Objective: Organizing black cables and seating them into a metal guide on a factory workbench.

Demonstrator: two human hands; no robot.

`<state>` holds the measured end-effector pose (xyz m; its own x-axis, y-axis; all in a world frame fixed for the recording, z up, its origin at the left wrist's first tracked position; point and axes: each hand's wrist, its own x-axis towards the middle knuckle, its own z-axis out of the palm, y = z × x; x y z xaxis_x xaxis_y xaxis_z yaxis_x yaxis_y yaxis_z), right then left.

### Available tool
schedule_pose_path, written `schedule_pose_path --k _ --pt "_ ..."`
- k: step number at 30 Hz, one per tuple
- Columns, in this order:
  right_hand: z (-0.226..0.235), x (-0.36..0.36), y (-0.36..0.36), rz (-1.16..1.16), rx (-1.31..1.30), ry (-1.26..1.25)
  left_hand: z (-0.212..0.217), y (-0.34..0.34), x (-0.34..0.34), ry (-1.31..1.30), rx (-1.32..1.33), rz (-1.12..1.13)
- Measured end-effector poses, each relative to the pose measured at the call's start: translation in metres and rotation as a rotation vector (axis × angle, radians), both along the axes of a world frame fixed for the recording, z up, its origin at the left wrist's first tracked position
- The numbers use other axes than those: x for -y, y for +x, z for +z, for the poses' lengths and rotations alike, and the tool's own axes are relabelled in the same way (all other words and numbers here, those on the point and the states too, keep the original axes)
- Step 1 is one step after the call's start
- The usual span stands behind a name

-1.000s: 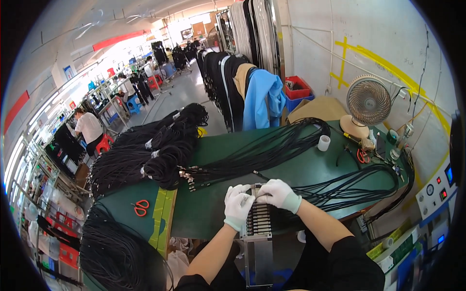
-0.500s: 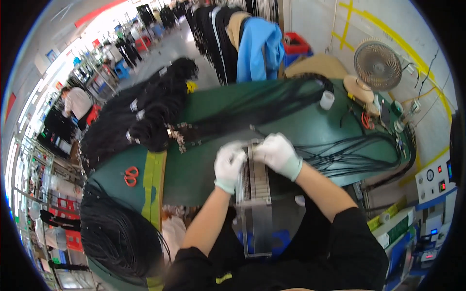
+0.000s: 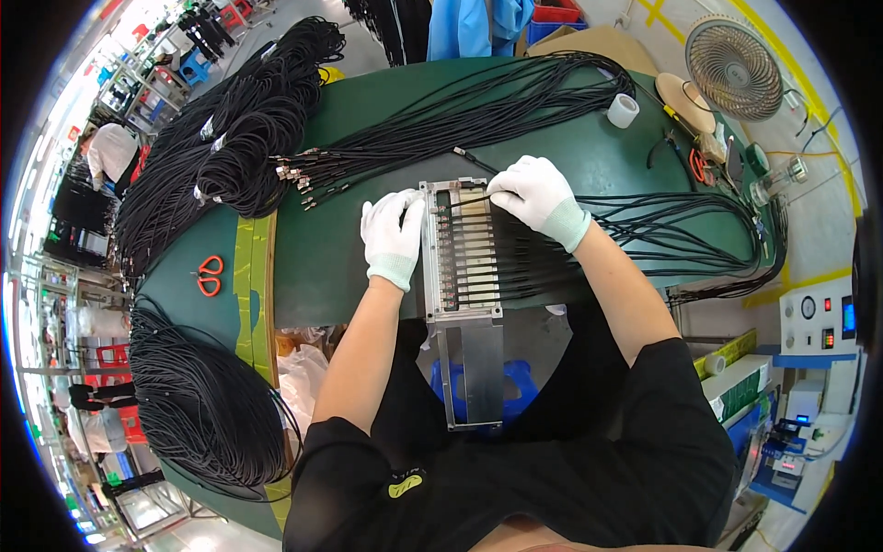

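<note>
A metal fixture (image 3: 430,267) with a row of slots lies at the table's near edge, several black cables (image 3: 517,271) set side by side across it and trailing right. My left hand (image 3: 393,241), in a white glove, rests along the fixture's left side with the thumb apart from the fingers; nothing shows in it. My right hand (image 3: 535,195), also gloved, pinches a black cable at the fixture's upper right corner. Just beyond the fixture, a loose cable end (image 3: 471,157) with a metal connector points up-left from near the right fingers.
Bundles of black cable (image 3: 235,138) cover the far left, and another coil (image 3: 207,405) hangs at the near left. Orange-handled scissors (image 3: 210,276) lie left. A white tape roll (image 3: 623,111), pliers (image 3: 664,147) and a fan (image 3: 734,69) stand at the right.
My left hand has gone from a closed pose over the fixture's top to lying spread at its left side. The right hand stays by the upper right corner. The view has tilted down.
</note>
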<state>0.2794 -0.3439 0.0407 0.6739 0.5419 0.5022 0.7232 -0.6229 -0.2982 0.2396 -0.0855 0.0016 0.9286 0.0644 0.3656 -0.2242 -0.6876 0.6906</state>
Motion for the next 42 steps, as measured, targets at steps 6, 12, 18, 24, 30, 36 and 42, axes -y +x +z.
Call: schedule_pose_path --k 6,12,18,24,30,36,42 --pt "0.004 0.002 -0.004 -0.023 -0.006 -0.057 -0.003 -0.002 -0.001 0.045 -0.057 0.004" --pt "0.000 0.001 -0.001 0.022 -0.014 -0.013 0.011 -0.002 0.001 -0.020 -0.158 -0.088" --pt "-0.007 -0.001 0.006 -0.014 0.004 0.005 0.011 -0.011 0.035 0.501 0.064 -0.202" --pt "-0.005 0.007 0.009 -0.199 0.064 -0.121 0.015 -0.010 0.043 0.641 0.107 -0.181" --pt "-0.001 0.001 0.010 -0.093 0.134 -0.001 -0.006 -0.008 0.034 0.173 0.157 -0.061" --pt "0.011 -0.016 -0.006 0.046 0.096 0.060 0.004 -0.003 0.027 -0.032 0.134 -0.087" --pt "0.012 -0.029 -0.018 0.081 0.069 0.055 0.017 0.000 0.035 -0.079 0.272 -0.214"
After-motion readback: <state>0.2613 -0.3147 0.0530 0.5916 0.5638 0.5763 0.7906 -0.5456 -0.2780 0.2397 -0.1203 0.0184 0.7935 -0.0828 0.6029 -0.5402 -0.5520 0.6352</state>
